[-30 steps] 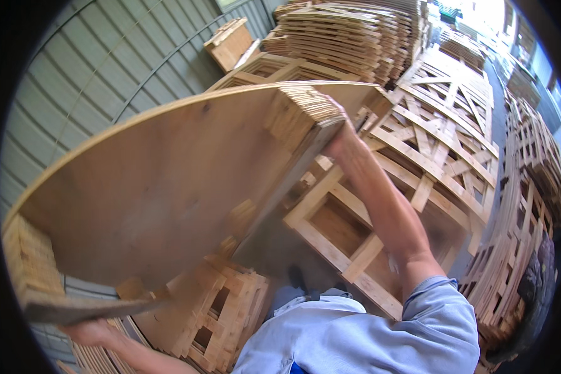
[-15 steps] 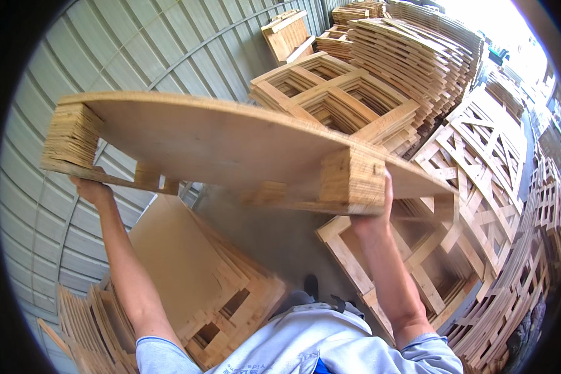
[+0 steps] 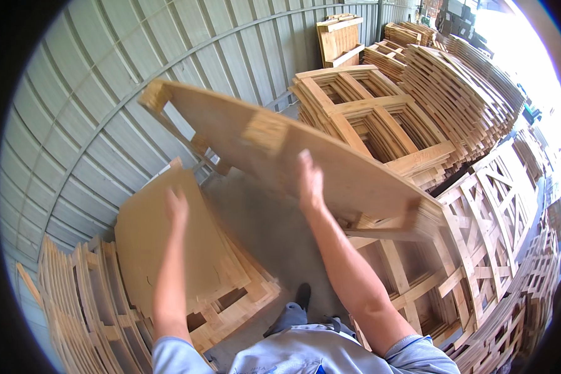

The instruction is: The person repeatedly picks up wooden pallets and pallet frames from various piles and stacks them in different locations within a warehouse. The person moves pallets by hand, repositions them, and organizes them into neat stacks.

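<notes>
A wooden pallet (image 3: 355, 181) with a flat board and thick blocks hangs tilted in the air before me, its left end higher. My right hand (image 3: 310, 179) is raised with its fingers stretched out, in front of the board; whether its palm touches is not clear. My left hand (image 3: 176, 204) is off the pallet, somewhat blurred, its fingers apart and holding nothing. It is above a brown sheet (image 3: 162, 249) that lies on a stack of wooden frames (image 3: 255, 290) at my left.
Stacked wooden frames (image 3: 411, 159) stand beyond the pallet, with tall piles of slatted wood (image 3: 461, 87) behind. Lattice frames (image 3: 489, 212) lean at the right. More frames (image 3: 93, 299) stand at the near left, beside a corrugated metal wall (image 3: 106, 118). Grey floor (image 3: 255, 218) shows between the stacks.
Both hands gripped the pallet's blocks before; now the left has let go and the right is open. The pallet has moved away and to the right and turned, its right end dropping.
</notes>
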Demonstrator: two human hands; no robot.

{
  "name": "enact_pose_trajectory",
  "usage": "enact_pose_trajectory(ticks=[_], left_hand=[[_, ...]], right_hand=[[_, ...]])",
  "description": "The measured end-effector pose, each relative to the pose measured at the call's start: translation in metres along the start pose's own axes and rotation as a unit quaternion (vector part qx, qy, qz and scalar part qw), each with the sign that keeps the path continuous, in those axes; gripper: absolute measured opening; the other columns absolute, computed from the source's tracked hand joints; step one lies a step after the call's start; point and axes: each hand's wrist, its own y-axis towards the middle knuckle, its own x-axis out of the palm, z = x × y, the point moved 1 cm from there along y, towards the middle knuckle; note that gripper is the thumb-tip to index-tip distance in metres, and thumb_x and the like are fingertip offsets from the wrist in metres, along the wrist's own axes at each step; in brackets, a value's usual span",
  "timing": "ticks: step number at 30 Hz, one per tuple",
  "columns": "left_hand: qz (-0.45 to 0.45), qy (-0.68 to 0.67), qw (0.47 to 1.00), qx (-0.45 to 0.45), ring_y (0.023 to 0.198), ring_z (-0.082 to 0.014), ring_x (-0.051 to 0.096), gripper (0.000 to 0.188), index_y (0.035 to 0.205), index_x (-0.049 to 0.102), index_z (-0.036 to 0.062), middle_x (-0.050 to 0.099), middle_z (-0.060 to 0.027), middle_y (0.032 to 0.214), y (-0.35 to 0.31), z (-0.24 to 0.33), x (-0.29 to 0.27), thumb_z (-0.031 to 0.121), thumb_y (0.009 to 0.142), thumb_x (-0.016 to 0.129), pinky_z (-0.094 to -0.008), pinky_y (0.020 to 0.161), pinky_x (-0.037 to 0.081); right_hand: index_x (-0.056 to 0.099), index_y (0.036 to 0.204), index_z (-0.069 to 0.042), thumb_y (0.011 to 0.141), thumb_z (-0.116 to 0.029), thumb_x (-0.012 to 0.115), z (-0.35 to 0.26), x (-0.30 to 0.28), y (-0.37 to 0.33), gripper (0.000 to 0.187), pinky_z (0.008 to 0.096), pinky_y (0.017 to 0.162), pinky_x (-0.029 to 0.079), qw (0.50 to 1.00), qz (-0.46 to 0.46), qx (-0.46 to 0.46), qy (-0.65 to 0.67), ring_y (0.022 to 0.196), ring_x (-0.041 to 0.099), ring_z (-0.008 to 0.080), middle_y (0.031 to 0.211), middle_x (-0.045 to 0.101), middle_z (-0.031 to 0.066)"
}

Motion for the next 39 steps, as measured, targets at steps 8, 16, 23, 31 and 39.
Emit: enact_pose_trajectory(ticks=[8,16,23,31,39], left_hand=[[-0.345,0.07,0.902,-0.248,0.099,-0.044,0.062,0.039,0.095,0.067,-0.003,0.065,-0.0279,0.101,-0.462,-0.148,0.011,0.034,0.092,0.054,-0.0504,0.085,0.048],[-0.295,-0.137,0.74,-0.589,0.065,-0.0258,0.061,0.062,0.084,0.063,0.0031,0.06,-0.013,0.072,-0.631,-0.214,-0.03,0.06,0.094,0.041,-0.0418,0.049,0.047],[-0.176,-0.251,0.745,-0.592,0.064,-0.02,0.058,0.058,0.09,0.058,0.0103,0.057,-0.0034,0.078,-0.555,-0.182,0.012,0.065,0.094,0.039,-0.0352,0.051,0.044],[-0.323,-0.161,0.768,-0.529,0.057,-0.0243,0.06,0.042,0.097,0.061,0.0069,0.06,-0.009,0.069,-0.582,-0.221,-0.004,0.047,0.096,0.051,-0.0366,0.043,0.044],[-0.357,-0.066,0.896,-0.257,0.056,-0.0265,0.062,0.045,0.091,0.064,0.0036,0.063,-0.014,0.068,-0.616,-0.273,-0.013,0.046,0.095,0.049,-0.0398,0.05,0.048]], right_hand=[[0.064,0.116,0.002,0.092,-0.032,0.06,0.14,-0.19,-0.193,0.042,0.0346,0.082,0.051,0.89,-0.252,0.225,-0.305,0.09,0.067,0.0225,0.1,0.07,0.0143],[0.06,0.107,0.007,0.09,-0.022,0.06,0.189,-0.39,-0.273,0.034,0.0325,0.07,0.058,0.883,0.02,0.434,-0.179,0.082,0.07,0.0248,0.092,0.068,0.015],[0.061,0.108,0.004,0.092,-0.027,0.06,0.194,-0.338,-0.253,0.036,0.0334,0.071,0.057,0.921,-0.086,0.362,-0.117,0.085,0.069,0.0236,0.098,0.069,0.0131],[0.06,0.116,0.002,0.093,-0.028,0.061,0.225,-0.284,-0.262,0.038,0.0321,0.073,0.056,0.866,-0.181,0.377,-0.276,0.085,0.068,0.0214,0.098,0.069,0.0122],[0.06,0.115,-0.001,0.091,-0.027,0.062,0.223,-0.14,-0.228,0.035,0.0316,0.064,0.056,0.874,-0.301,0.245,-0.293,0.074,0.068,0.018,0.095,0.069,0.0103]])
